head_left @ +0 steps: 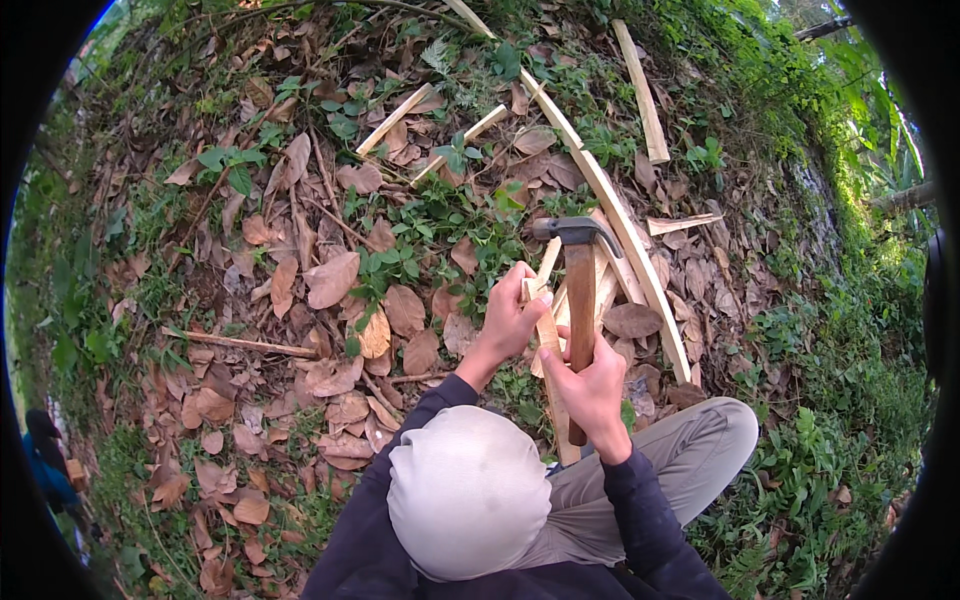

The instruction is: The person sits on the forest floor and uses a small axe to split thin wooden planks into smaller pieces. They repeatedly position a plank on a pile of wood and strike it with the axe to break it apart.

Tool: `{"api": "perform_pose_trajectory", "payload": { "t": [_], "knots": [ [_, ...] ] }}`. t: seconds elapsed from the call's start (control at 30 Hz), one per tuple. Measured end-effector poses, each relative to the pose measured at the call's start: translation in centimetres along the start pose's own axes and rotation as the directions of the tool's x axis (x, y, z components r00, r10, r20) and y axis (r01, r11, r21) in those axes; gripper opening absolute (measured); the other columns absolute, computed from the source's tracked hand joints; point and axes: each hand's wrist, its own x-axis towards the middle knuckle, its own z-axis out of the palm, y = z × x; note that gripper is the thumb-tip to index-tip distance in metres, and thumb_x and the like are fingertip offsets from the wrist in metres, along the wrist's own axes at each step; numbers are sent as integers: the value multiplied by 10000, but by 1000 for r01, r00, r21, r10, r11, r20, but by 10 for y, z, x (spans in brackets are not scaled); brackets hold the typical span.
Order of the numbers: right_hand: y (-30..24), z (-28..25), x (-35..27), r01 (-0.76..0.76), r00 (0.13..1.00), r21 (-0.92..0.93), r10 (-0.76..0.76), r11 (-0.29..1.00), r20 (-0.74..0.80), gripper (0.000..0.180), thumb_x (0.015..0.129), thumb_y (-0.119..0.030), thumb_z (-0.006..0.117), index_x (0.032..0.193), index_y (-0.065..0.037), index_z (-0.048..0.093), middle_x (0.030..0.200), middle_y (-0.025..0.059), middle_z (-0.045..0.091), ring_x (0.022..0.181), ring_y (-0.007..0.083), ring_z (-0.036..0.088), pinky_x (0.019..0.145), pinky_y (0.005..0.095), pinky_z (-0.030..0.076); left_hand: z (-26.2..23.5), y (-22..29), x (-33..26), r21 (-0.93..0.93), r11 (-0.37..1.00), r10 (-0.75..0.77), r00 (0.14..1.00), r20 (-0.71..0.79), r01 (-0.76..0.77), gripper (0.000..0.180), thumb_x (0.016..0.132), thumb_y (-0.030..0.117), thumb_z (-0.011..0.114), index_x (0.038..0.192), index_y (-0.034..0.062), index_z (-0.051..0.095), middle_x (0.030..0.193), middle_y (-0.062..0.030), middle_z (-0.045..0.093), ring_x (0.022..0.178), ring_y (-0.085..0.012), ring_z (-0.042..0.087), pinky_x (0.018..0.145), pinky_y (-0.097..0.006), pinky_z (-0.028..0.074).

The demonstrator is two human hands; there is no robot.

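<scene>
And there's the hammer (pixel 580 300) — warm brown along its handle (pixel 581 330), dark grey up at the head (pixel 575 232)! Just left of the hammer, a thin wood strip (pixel 554 385) glows pale yellow; right of it, a long wood strip (pixel 627 221) shows the same creamy tone. Below the hammer: off-white cap (pixel 468 490), dark navy sleeves (pixel 648 510), khaki-grey trousers (pixel 690 450) — while to its left, brown leaves (pixel 333 280) mottle green plants (pixel 388 266).

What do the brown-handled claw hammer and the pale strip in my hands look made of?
The dark grey hammer head looks like metal, probably steel, from its dull sheen. The straight brown handle seems wooden, with streaky colour; any varnish is unclear. The pale strip is likely bare wood: yellowish, unpainted faces.
</scene>
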Motion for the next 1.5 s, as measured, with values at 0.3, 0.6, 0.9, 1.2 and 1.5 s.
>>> {"api": "perform_pose_trajectory", "payload": {
  "t": [0.3, 0.6, 0.9, 1.2, 1.5],
  "knots": [
    [-10, 0, 3, -59, 998, 33, 58, 998, 32, 358, 814, -148, 852, 1084, 47, 719, 711, -15, 592, 638, 58, 560, 591, 261, 484, -2, -2, 0, -23, 1000, -11, 1000, 6, 11, 374, 853, 332, 676, 916, 22, 476, 734, -100, 512, 687, -209, 499, 649, -377, 436],
    [-7, 2, 3, -95, 995, 54, 93, 994, 39, 339, 811, -167, 838, 1047, 36, 702, 729, 9, 628, 654, 87, 610, 627, 287, 518, -3, 6, 0, 19, 1000, 14, 1000, 12, -14, 373, 882, 341, 657, 940, 13, 488, 756, -115, 507, 702, -219, 504, 663, -387, 436],
    [-10, 6, 3, -121, 993, 73, 120, 990, 19, 356, 816, -185, 823, 1063, 40, 697, 729, 24, 634, 668, 105, 634, 651, 308, 536, -2, 5, 0, -20, 1000, 0, 1000, 16, 0, 383, 904, 360, 659, 931, 15, 495, 766, -102, 526, 702, -208, 504, 660, -372, 434],
    [-14, 8, 4, -129, 991, 48, 128, 990, 24, 357, 819, -187, 818, 1071, 35, 696, 732, 40, 643, 671, 122, 636, 663, 327, 539, -4, 4, 1, -59, 998, -3, 999, 34, 5, 360, 893, 341, 614, 924, 5, 488, 780, -110, 504, 722, -209, 485, 679, -367, 430],
    [-12, -4, 1, -74, 997, -4, 74, 997, -8, 285, 931, -237, 745, 995, 32, 675, 718, 90, 628, 630, 180, 607, 618, 353, 489, -7, 7, 6, -105, 991, -71, 992, 105, 82, 297, 879, 282, 574, 935, 6, 481, 781, -85, 479, 721, -180, 448, 671, -354, 401]
  ]
}}
